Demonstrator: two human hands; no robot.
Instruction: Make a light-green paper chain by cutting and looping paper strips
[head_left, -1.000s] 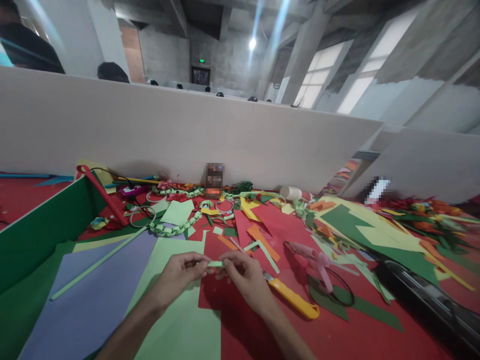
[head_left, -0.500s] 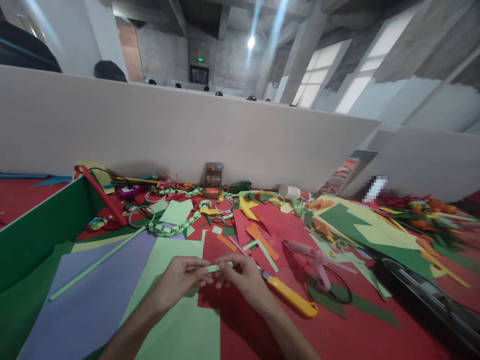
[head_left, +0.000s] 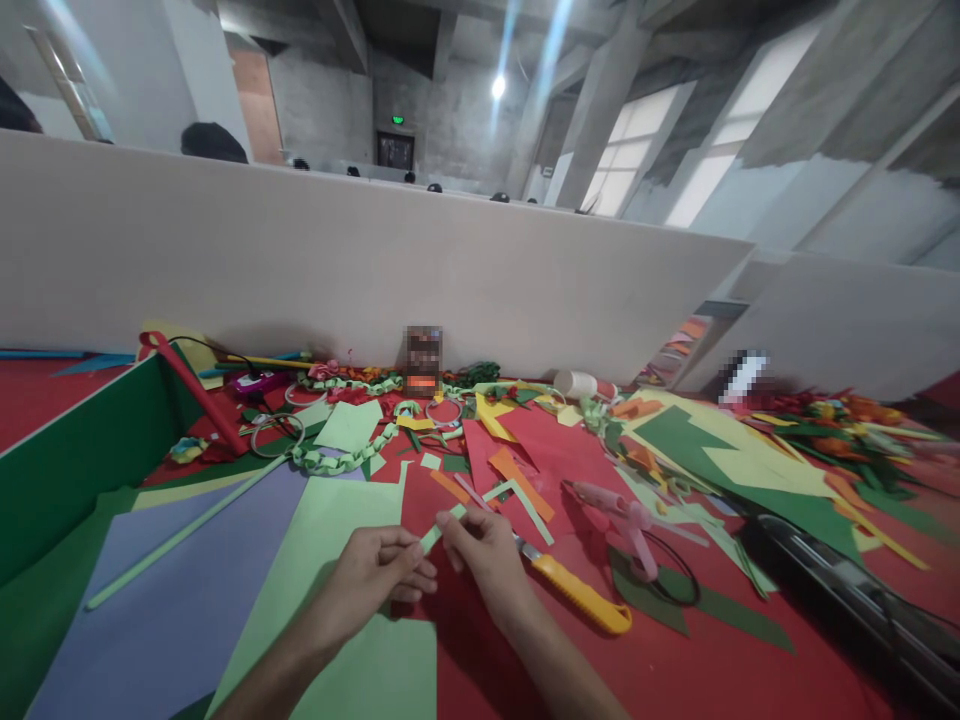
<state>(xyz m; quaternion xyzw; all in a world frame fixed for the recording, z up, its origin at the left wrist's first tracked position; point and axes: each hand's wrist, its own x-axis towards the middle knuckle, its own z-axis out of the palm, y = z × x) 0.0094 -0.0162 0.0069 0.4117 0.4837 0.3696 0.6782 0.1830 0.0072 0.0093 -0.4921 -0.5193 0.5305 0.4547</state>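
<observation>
Between my two hands a short light green paper strip (head_left: pixel 433 539) is stretched at a slant. The fingertips of my left hand (head_left: pixel 384 574) pinch its lower left end. My right hand (head_left: pixel 480 550) is closed on the upper right end, and its fingers hide part of the strip. Beneath them lie a light green paper sheet (head_left: pixel 330 600) and a red sheet (head_left: pixel 480 660). Just right of my right hand rests a utility knife (head_left: pixel 581 592) with a yellow handle. A bent light green strip (head_left: pixel 531 508) lies beyond it.
A pink glue gun (head_left: pixel 619 515) with a black cable lies to the right. A long black device (head_left: pixel 840 600) fills the right front. Behind my hands lies a green paper chain (head_left: pixel 341 462). A green panel (head_left: pixel 82 450) stands left; a white partition (head_left: pixel 360 260) closes the back.
The strip has turned from nearly level to a steeper slant, its right end higher. My left hand has dropped slightly, and both hands keep hold of the strip.
</observation>
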